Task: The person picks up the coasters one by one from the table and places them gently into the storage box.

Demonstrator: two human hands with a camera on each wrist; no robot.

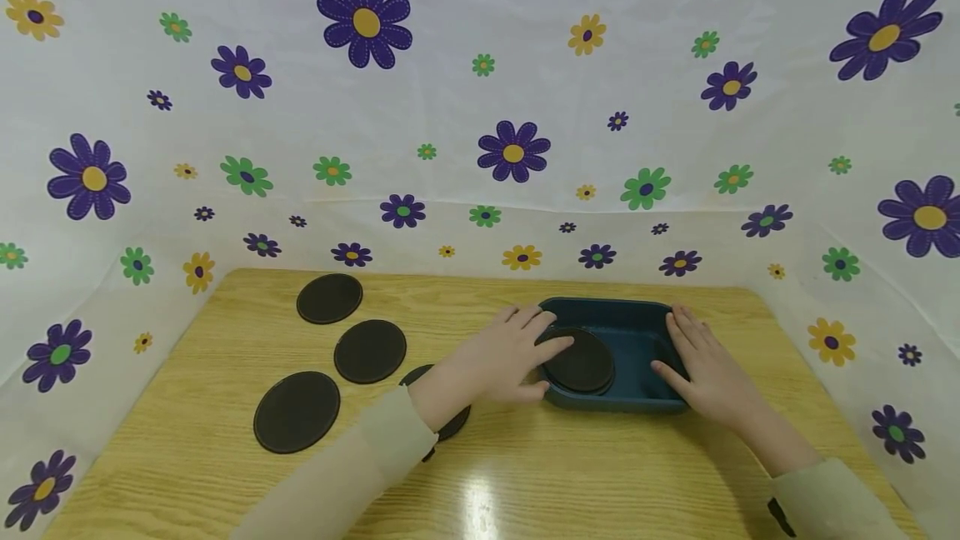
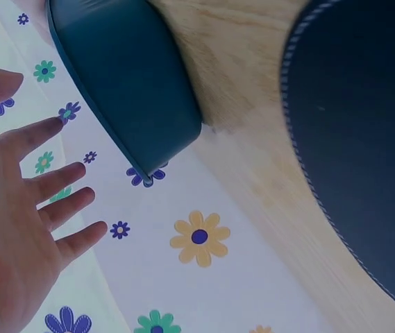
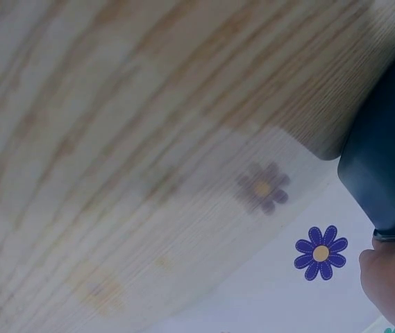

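A dark blue rounded rectangular tub (image 1: 615, 405) stands on the wooden table. Inside its left end lie dark round coasters (image 1: 581, 365), apparently stacked. My left hand (image 1: 502, 357) is over the tub's left end, fingers spread, the index fingertip over the top coaster; the left wrist view shows the fingers (image 2: 72, 184) apart from the tub wall. At the right end my right hand (image 1: 705, 369) rests along the rim, fingers extended and thumb over the inside. Only part of that hand (image 3: 391, 281) shows in the right wrist view, against the rim.
Left of the tub lie more coasters: one at the back (image 1: 330, 298), one in the middle (image 1: 370, 351), one nearer the front (image 1: 297, 412). Another coaster (image 1: 453, 425) is partly hidden under my left forearm. Flower-printed white cloth (image 1: 450, 107) encloses the table's back and sides.
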